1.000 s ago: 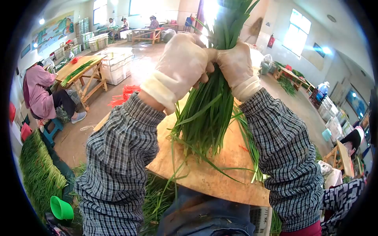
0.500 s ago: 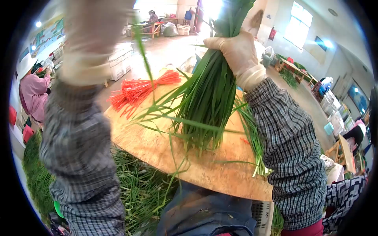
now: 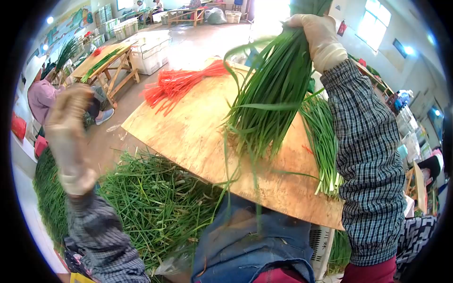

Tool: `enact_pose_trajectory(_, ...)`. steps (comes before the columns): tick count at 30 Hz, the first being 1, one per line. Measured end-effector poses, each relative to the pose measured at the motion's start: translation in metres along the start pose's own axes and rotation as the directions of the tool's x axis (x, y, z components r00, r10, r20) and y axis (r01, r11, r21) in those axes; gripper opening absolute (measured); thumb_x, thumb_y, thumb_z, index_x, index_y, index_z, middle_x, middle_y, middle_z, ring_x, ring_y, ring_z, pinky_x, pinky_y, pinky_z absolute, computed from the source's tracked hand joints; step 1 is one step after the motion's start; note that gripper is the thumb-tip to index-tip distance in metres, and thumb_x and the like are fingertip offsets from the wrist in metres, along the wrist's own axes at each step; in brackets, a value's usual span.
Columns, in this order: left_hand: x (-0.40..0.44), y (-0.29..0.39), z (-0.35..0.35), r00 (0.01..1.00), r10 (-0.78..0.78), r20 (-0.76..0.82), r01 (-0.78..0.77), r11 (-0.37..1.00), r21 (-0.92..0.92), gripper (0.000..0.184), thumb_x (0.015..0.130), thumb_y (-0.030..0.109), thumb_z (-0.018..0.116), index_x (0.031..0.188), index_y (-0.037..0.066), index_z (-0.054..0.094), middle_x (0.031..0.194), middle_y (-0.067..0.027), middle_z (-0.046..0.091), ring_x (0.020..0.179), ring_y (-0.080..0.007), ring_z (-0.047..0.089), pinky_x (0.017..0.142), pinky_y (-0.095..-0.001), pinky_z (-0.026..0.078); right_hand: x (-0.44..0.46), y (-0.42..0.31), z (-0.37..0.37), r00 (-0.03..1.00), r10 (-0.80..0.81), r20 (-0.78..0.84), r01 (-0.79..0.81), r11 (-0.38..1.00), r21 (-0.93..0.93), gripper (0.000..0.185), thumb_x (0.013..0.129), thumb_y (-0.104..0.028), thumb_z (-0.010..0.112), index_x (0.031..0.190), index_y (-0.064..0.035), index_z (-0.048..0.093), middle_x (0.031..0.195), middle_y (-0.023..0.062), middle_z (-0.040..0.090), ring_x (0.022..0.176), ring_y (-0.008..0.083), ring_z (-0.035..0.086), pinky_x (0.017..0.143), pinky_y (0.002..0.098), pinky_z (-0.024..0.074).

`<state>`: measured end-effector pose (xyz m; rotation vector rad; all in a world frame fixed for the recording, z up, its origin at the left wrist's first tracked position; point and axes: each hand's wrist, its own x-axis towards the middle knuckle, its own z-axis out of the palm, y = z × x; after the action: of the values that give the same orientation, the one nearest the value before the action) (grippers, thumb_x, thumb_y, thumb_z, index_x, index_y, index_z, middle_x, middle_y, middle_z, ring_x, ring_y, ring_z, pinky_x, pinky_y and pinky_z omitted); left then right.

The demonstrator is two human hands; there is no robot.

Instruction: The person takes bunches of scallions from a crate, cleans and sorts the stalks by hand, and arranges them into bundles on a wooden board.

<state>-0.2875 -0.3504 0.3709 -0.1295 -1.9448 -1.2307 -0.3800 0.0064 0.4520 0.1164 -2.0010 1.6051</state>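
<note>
My right hand (image 3: 320, 37), in a pale glove, is closed around a thick bunch of garlic chives (image 3: 271, 89). The bunch hangs tilted above the board, its lower ends near the wood, with a few loose leaves trailing. My left hand (image 3: 71, 137), gloved too, is out at the far left over the floor, away from the bunch. Motion smears its fingers, so I cannot make out whether they hold anything. Under the bunch is a wooden board (image 3: 188, 127). On it lie a pile of red ties (image 3: 181, 85) and more chives (image 3: 323, 146) beside my right sleeve.
Loose green leaves (image 3: 155, 193) heap below the board on the left. A blue apron (image 3: 245, 240) covers my lap, near a white crate (image 3: 322, 245). A person in pink (image 3: 41, 96) sits at the left by another wooden table (image 3: 101, 59). White crates (image 3: 150, 52) stand behind.
My left hand has swung from high in front down to the far left. My right hand has shifted up and right, still gripping the bunch. The view has turned somewhat left.
</note>
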Motion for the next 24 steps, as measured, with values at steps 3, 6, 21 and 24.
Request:
enact_pose_trajectory(3, -0.041, -0.018, 0.07, 0.914, -0.026, 0.405, 0.106, 0.978, -0.177, 0.014, 0.082, 0.011, 0.058, 0.091, 0.003, 0.064, 0.094, -0.0073, 0.062, 0.089, -0.0153, 0.058, 0.084, -0.0266, 0.043, 0.001, 0.001, 0.001, 0.999, -0.027, 0.026, 0.028, 0.999, -0.041, 0.018, 0.073, -0.007, 0.062, 0.083, 0.0069, 0.062, 0.07, 0.0131, 0.063, 0.057, 0.0199, 0.063, 0.055, 0.0278, 0.0538)
enact_pose_trajectory(6, -0.058, -0.001, 0.148, 0.848, 0.146, 0.509, -0.111, 0.989, -0.097, 0.068, 0.071, 0.033, 0.071, 0.12, -0.008, 0.046, 0.118, -0.0248, 0.051, 0.113, -0.035, 0.048, 0.098, -0.0375, 0.036, 0.001, -0.001, 0.008, 1.0, -0.011, 0.006, 0.011, 1.0, -0.028, 0.014, 0.073, -0.007, 0.061, 0.078, 0.0063, 0.062, 0.068, 0.0127, 0.063, 0.054, 0.0196, 0.061, 0.052, 0.0281, 0.0523)
enact_pose_trajectory(21, -0.003, 0.043, 0.219, 0.988, 0.146, 0.045, -0.058, 0.628, -0.776, 0.072, 0.069, 0.023, 0.072, 0.126, -0.007, 0.039, 0.119, -0.0204, 0.046, 0.104, -0.0293, 0.051, 0.088, -0.0388, 0.044, -0.001, -0.001, -0.002, 0.997, -0.032, 0.071, 0.028, 0.998, 0.055, 0.014, 0.07, -0.008, 0.065, 0.074, 0.0058, 0.062, 0.067, 0.0107, 0.062, 0.054, 0.0178, 0.061, 0.052, 0.0256, 0.0504)
enact_pose_trajectory(24, -0.021, 0.011, 0.188, 0.998, 0.015, 0.058, 0.038, 0.589, -0.807, 0.068, 0.074, 0.015, 0.068, 0.13, -0.006, 0.035, 0.125, -0.0196, 0.042, 0.117, -0.0256, 0.043, 0.096, -0.0358, 0.039, 0.002, 0.003, -0.008, 0.997, -0.048, 0.052, 0.045, 0.997, 0.063, 0.016, 0.072, -0.008, 0.064, 0.077, 0.0066, 0.062, 0.068, 0.0117, 0.062, 0.053, 0.0177, 0.061, 0.052, 0.0259, 0.0512)
